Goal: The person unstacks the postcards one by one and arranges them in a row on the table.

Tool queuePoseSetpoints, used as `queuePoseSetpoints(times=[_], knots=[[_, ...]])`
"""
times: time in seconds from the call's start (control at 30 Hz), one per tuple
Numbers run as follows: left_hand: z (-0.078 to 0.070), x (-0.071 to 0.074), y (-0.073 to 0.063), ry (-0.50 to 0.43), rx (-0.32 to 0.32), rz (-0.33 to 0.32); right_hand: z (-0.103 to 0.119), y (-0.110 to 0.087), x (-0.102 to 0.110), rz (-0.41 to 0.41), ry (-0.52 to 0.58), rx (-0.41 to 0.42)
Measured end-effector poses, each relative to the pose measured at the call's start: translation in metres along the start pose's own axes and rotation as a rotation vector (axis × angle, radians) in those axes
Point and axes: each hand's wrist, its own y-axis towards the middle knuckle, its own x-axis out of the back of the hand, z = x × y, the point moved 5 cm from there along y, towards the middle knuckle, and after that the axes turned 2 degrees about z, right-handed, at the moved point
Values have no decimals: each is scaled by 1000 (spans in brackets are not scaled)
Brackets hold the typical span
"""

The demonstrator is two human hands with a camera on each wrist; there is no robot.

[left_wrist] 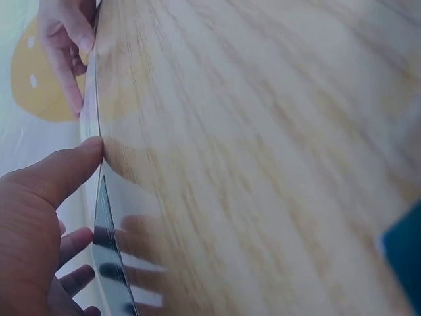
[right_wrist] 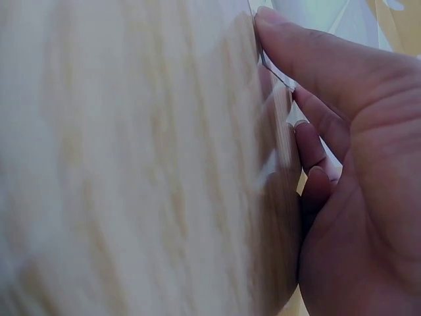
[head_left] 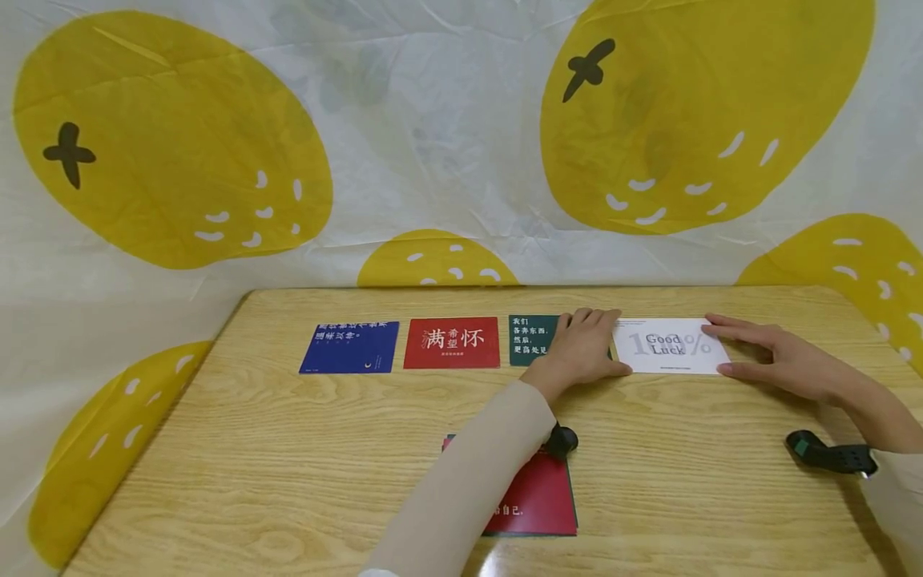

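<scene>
White card (head_left: 672, 346) right of green card (head_left: 526, 354)

Head: both on table (head_left: 288, 465). L hand (head_left: 586, 350) spread over green card, thumb + fingertip at white card's L corners. R hand (head_left: 800, 365) spread, thumb + finger at R corners.
L wrist: thumb on card edge.
R wrist: blurry, thumb prob. touching edge.

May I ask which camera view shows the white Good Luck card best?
The head view: the white card lies face up there, its lettering readable between the left hand and the right hand. The left wrist view shows it nearly edge-on, as a thin strip; the right wrist view, only a corner edge.
</scene>
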Motion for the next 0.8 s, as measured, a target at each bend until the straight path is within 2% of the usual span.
queuePoseSetpoints(times=[0.33, 0.43, 0.6, 0.7, 0.8], knots=[[0, 3, -2, -9, 1, 3, 5, 0, 0, 13, 4, 12], [-1, 8, -3, -24, -5, -6, 6, 0, 2, 21, 0, -33], [-1, 23, -6, -50, -29, -36, 8, -1, 5, 25, 0, -105], [2, 34, -11, -72, -54, -66, 11, -2, 6, 16, 0, -94], [8, 47, -20, -129, -93, -100, 15, -4, 7, 2, -3, -33]])
